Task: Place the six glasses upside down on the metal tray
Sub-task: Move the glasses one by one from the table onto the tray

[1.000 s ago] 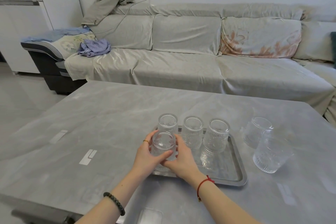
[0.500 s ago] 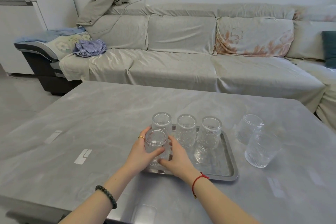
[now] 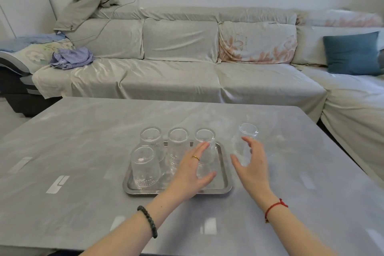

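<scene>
The metal tray [image 3: 225,188] lies on the grey table. Three clear ribbed glasses stand upside down in its back row: left [image 3: 150,137], middle [image 3: 178,138] and right [image 3: 204,136]. Another upside-down glass [image 3: 145,167] stands at the tray's front left. My left hand [image 3: 192,174] hovers open over the tray's right half, holding nothing. A further glass [image 3: 247,135] stands on the table just right of the tray. My right hand [image 3: 252,166] is open in front of this glass, fingers spread, and partly hides it. Blur hides any other glass there.
The grey table [image 3: 83,131] extends left, right and toward me. A covered sofa [image 3: 176,81] runs behind it, with a blue cushion [image 3: 351,53] at the right and clothes [image 3: 71,58] at the left.
Both hands have let go of the front-left glass, which now stands on the tray. They moved right, the right hand reaching the glass beside the tray.
</scene>
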`<act>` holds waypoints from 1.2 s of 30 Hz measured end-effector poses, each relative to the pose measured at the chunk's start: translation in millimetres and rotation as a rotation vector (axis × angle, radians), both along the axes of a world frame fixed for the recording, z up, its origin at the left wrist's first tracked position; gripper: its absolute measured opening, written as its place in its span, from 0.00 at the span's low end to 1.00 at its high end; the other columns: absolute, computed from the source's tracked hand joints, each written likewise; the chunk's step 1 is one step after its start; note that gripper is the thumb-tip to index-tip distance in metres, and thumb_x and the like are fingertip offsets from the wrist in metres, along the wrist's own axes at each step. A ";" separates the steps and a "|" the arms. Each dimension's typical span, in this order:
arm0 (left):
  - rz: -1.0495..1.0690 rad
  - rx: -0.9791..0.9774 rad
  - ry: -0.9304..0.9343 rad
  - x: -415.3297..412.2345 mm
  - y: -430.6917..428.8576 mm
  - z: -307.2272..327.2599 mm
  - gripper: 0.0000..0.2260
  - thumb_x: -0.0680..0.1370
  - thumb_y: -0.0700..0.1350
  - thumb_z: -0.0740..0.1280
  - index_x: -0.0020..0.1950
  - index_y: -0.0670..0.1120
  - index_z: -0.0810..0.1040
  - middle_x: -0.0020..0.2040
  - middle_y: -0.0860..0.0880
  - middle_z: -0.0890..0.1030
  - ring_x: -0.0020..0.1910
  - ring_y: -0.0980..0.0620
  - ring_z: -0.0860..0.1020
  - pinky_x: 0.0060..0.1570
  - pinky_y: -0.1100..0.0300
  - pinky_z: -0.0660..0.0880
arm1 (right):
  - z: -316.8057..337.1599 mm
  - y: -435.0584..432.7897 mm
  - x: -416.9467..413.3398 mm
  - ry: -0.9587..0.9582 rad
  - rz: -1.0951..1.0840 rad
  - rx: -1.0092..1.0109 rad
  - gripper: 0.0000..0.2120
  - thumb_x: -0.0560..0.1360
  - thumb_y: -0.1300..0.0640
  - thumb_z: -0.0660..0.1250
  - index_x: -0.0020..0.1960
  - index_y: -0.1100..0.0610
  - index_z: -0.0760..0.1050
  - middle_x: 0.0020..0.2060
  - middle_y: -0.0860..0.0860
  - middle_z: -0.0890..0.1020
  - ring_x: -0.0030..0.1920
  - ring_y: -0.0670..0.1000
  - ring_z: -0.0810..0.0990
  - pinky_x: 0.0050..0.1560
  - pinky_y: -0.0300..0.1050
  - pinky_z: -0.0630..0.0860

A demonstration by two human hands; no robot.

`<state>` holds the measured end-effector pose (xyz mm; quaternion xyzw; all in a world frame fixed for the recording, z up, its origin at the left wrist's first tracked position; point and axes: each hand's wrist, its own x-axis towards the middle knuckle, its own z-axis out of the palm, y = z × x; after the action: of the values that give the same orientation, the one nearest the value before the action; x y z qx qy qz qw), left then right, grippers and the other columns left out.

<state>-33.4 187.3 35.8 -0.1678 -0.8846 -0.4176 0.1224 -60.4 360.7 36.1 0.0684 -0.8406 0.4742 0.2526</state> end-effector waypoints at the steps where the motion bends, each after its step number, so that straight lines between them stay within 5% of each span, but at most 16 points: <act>1: -0.024 0.007 -0.034 -2.7 13.2 -2.7 0.32 0.71 0.48 0.70 0.70 0.56 0.56 0.70 0.59 0.60 0.70 0.60 0.58 0.65 0.77 0.48 | -1.8 13.8 -0.3 0.035 -0.084 0.011 0.25 0.67 0.62 0.72 0.60 0.53 0.67 0.54 0.47 0.71 0.57 0.49 0.70 0.58 0.35 0.63; 5: -0.068 0.040 -0.200 -11.6 60.5 -9.6 0.35 0.71 0.51 0.69 0.72 0.51 0.54 0.74 0.53 0.59 0.71 0.58 0.57 0.65 0.70 0.51 | -17.3 52.0 -6.0 -0.123 -0.194 -0.056 0.36 0.65 0.58 0.73 0.67 0.53 0.59 0.66 0.53 0.66 0.67 0.53 0.63 0.64 0.44 0.61; 10: -0.102 0.140 -0.382 -22.8 101.2 -10.5 0.38 0.71 0.52 0.69 0.73 0.49 0.50 0.75 0.52 0.56 0.73 0.57 0.55 0.67 0.66 0.52 | -36.8 67.9 -22.5 -0.345 -0.072 -0.174 0.46 0.63 0.57 0.75 0.72 0.50 0.49 0.71 0.54 0.62 0.70 0.53 0.62 0.68 0.51 0.64; 17: -0.096 0.263 -0.552 -38.8 122.1 -11.5 0.43 0.69 0.51 0.71 0.74 0.48 0.45 0.76 0.50 0.54 0.74 0.54 0.53 0.67 0.63 0.54 | -41.2 66.1 -48.4 -0.414 -0.091 -0.204 0.40 0.58 0.60 0.78 0.64 0.55 0.60 0.53 0.49 0.73 0.58 0.56 0.74 0.50 0.43 0.68; 20: -0.084 0.390 -0.562 -38.8 120.0 -12.3 0.44 0.68 0.50 0.73 0.73 0.50 0.46 0.71 0.53 0.62 0.71 0.55 0.59 0.59 0.75 0.59 | -37.4 63.4 -39.5 -0.319 -0.077 -0.122 0.39 0.56 0.59 0.79 0.62 0.54 0.64 0.54 0.48 0.74 0.56 0.52 0.74 0.50 0.42 0.68; 22: -0.054 0.587 -0.552 -37.4 117.7 -10.3 0.45 0.66 0.44 0.75 0.73 0.49 0.47 0.65 0.54 0.65 0.66 0.56 0.66 0.53 0.77 0.65 | -30.4 56.8 -27.3 -0.229 -0.006 -0.017 0.41 0.56 0.56 0.79 0.65 0.54 0.63 0.58 0.48 0.71 0.56 0.44 0.70 0.54 0.38 0.66; 26: 0.174 0.930 -0.538 -28.7 106.3 0.7 0.38 0.64 0.39 0.76 0.68 0.48 0.60 0.61 0.47 0.71 0.55 0.54 0.73 0.48 0.65 0.71 | -9.7 39.2 -6.9 -0.101 0.225 0.152 0.42 0.55 0.54 0.78 0.65 0.50 0.64 0.55 0.45 0.70 0.54 0.30 0.66 0.54 0.26 0.64; 29: 0.272 1.033 -0.604 -14.2 82.4 5.0 0.29 0.66 0.45 0.75 0.63 0.46 0.67 0.55 0.46 0.77 0.49 0.53 0.77 0.41 0.61 0.74 | 5.0 24.4 3.4 -0.134 0.329 0.267 0.42 0.58 0.51 0.77 0.67 0.47 0.62 0.55 0.45 0.70 0.56 0.39 0.69 0.56 0.32 0.65; 32: 0.255 1.161 -0.747 0.8 49.5 7.6 0.21 0.69 0.53 0.70 0.57 0.44 0.75 0.49 0.45 0.81 0.41 0.50 0.81 0.31 0.59 0.78 | 12.8 7.9 10.1 -0.203 0.399 0.229 0.41 0.58 0.50 0.78 0.66 0.47 0.63 0.55 0.45 0.72 0.56 0.42 0.70 0.54 0.26 0.65; 36: 0.079 1.415 -0.871 14.7 17.9 0.7 0.25 0.71 0.60 0.63 0.57 0.41 0.76 0.45 0.42 0.84 0.41 0.45 0.83 0.39 0.56 0.81 | 14.4 -24.3 18.0 -0.313 0.383 -0.037 0.37 0.56 0.56 0.80 0.59 0.49 0.66 0.55 0.47 0.73 0.55 0.46 0.72 0.53 0.34 0.70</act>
<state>-18.8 205.2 36.5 0.1566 -0.3866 -0.8980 -0.1399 -42.5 336.4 50.5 0.1478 -0.8323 0.5336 0.0260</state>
